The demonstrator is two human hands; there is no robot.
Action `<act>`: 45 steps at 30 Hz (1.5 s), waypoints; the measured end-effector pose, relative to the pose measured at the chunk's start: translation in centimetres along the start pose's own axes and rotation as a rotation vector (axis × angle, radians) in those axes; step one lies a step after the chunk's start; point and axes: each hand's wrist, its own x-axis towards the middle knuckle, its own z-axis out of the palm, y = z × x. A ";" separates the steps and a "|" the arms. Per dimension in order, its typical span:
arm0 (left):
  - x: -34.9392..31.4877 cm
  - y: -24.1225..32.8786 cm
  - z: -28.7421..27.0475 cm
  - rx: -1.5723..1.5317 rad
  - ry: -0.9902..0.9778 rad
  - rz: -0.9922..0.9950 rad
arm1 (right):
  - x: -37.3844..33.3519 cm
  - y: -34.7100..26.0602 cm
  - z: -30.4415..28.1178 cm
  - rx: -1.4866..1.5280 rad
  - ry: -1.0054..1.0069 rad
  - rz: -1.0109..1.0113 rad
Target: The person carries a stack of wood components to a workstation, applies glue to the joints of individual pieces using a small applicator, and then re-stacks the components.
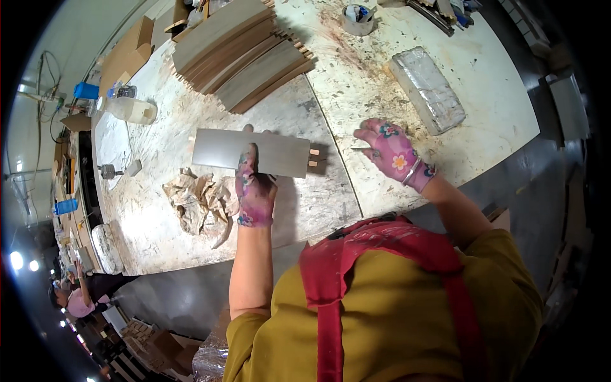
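Note:
My left hand [251, 181], in a pink flowered glove, grips a flat grey rectangular panel [216, 149] above the table, thumb on its upper face and fingers underneath. Two small copper-coloured tabs stick out of the panel's right end. To the right, my right hand [391, 149] wears a matching glove and has its fingers closed round a thin metal blade-like tool [361, 149], whose tip points left toward the panel. Most of that tool is hidden in the glove. Beside my left wrist lies a crumpled tan cloth or paper [198, 202].
Stacked grey-and-brown panels [238, 54] stand at the far left. A foil-wrapped block [429, 89] lies to the right, with a round tin [358, 20] behind it. A plastic bottle [137, 111] lies at the left of the worn table [305, 216]. Another person [83, 299] is far left.

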 end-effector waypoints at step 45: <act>-9.4 0.9 -8.4 -0.255 0.075 0.084 | 7.7 -16.3 5.2 1.498 -0.315 0.236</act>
